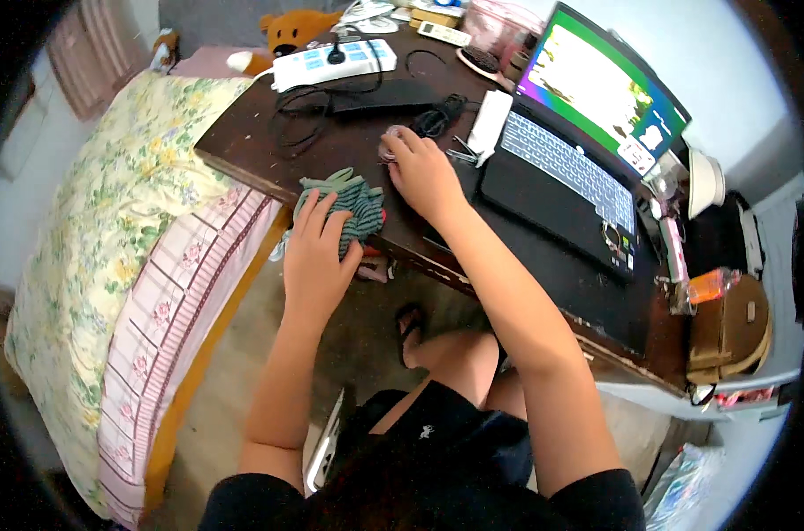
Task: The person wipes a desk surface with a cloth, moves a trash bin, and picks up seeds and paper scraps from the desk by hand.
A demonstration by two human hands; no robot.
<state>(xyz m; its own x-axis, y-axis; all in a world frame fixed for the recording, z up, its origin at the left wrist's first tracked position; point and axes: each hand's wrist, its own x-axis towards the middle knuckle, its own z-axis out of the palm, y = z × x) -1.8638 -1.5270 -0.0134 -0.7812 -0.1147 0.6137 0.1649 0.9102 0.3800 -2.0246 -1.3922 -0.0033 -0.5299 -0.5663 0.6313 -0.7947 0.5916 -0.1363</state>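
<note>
My left hand (322, 235) rests on a bunched green and dark striped cloth (362, 209) at the front edge of the dark wooden desk (243, 143). Its fingers are spread over the cloth; whether they grip it is unclear. My right hand (422, 166) reaches over the desk, its fingertips on a small coiled pinkish, translucent item (390, 143). How firmly they hold it cannot be told. Just beyond the right hand lies a bundled black cable (440, 116). A white box (491, 123) and small metal nail clippers (464, 154) are to its right.
An open laptop (568, 166) stands on the right of the desk. A white power strip (369, 58) with a black plug, a black adapter (382, 97) and a hairbrush (480, 61) lie at the back. A bed with a floral cover (123, 172) adjoins the left; a brown bag (730, 332) is far right.
</note>
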